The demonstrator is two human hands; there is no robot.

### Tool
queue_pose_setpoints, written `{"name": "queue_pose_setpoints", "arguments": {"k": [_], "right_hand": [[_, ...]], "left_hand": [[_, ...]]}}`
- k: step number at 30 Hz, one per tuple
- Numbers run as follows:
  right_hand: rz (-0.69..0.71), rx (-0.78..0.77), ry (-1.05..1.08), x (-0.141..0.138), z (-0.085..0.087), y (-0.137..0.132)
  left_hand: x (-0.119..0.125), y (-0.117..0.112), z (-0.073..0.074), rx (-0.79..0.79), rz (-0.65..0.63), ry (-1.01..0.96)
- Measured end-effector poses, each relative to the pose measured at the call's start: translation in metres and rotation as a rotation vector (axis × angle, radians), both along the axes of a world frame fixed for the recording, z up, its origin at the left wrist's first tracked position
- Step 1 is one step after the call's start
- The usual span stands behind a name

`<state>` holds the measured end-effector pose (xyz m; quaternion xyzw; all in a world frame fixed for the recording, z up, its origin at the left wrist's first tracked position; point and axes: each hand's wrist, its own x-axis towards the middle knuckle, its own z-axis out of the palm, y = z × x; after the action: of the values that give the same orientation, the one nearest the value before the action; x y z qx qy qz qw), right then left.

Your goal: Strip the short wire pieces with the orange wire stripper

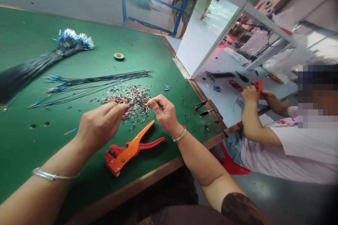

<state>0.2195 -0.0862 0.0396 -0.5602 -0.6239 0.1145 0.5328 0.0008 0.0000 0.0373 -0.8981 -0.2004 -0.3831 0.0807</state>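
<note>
My left hand (101, 124) hovers over the green table (31, 140) with fingers pinched together at the near edge of a pile of small wire offcuts (130, 100). My right hand (163, 110) is pinched too, its fingertips at the pile's right side; what either pinch holds is too small to name. An orange and red wire stripper (129, 151) lies on the table just in front of both hands, untouched. Thin black wires with blue ends (87, 84) are spread out behind the pile.
A thick bundle of black wires with blue tips (52, 54) lies at far left. A small tape roll (119, 56) sits further back. At the right, another person's hands (255, 93) work with an orange tool at a white bench (224, 102). Metal clips (204, 109) line the table's edge.
</note>
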Motion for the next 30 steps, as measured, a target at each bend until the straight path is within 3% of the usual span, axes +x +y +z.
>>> {"name": "queue_pose_setpoints", "arguments": {"k": [2,4,6,8,12,16,20,23,27,30], "right_hand": [[0.004,-0.045,-0.003,0.006,0.004,0.001],[0.155,-0.113,-0.106,0.010,0.010,-0.001],[0.343,-0.212,-0.307,0.008,0.016,-0.007],[0.445,-0.328,-0.552,0.003,0.021,-0.017],[0.455,-0.463,-0.862,-0.011,0.028,-0.035],[0.493,-0.434,-0.868,-0.015,0.028,-0.034],[0.491,-0.377,-0.589,-0.001,0.028,-0.024],[0.452,-0.356,-0.110,0.009,0.026,-0.017],[0.510,-0.461,0.609,0.004,0.016,-0.010],[0.540,-0.506,0.915,-0.007,0.006,-0.007]], "left_hand": [[-0.005,0.004,-0.001,-0.033,0.080,-0.023],[-0.008,0.009,-0.004,-0.072,0.135,-0.055],[-0.009,0.014,-0.007,-0.098,0.159,-0.076],[-0.011,0.018,-0.010,-0.122,0.174,-0.095],[-0.014,0.025,-0.015,-0.226,0.243,-0.126],[-0.016,0.027,-0.015,-0.345,0.302,-0.177],[-0.017,0.028,-0.009,-0.455,0.373,-0.254],[-0.015,0.025,-0.004,-0.535,0.406,-0.308],[-0.007,0.014,0.004,-0.566,0.344,-0.337],[0.000,0.002,0.010,-0.539,0.260,-0.316]]}}
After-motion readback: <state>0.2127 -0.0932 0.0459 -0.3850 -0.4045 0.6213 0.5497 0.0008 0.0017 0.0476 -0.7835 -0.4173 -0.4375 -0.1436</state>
